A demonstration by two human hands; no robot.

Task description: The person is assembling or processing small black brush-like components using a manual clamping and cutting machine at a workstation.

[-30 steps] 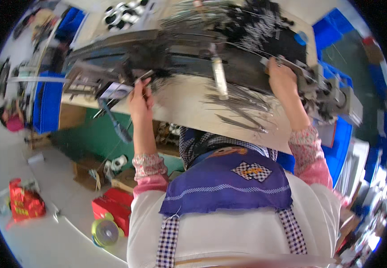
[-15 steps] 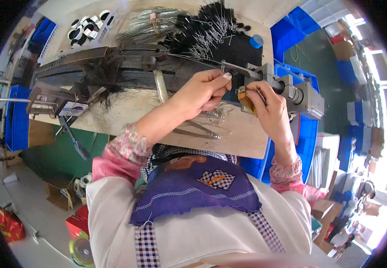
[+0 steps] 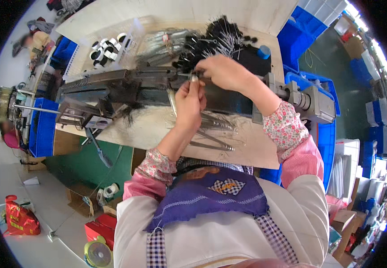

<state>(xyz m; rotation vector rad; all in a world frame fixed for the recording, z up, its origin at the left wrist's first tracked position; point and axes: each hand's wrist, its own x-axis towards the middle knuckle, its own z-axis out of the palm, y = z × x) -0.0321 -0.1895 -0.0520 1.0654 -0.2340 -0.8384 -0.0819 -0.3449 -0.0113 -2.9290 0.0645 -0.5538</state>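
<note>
I see left hand [image 3: 189, 101] and right hand [image 3: 222, 74] together by metal rail [image 3: 153, 80], hold unclear | rail runs left-right | wire brushes [image 3: 222, 41] beyond rail, right hand nearer

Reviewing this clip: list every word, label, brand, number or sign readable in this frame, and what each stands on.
Red bag, lower left: yellow lettering, not copied out here.
Checked patch on the purple apron: orange lettering, small and blurred; not copied out.
Pale panel at the bench's left end: any print is too small to read.
Nothing else shows clearly readable text.
</note>
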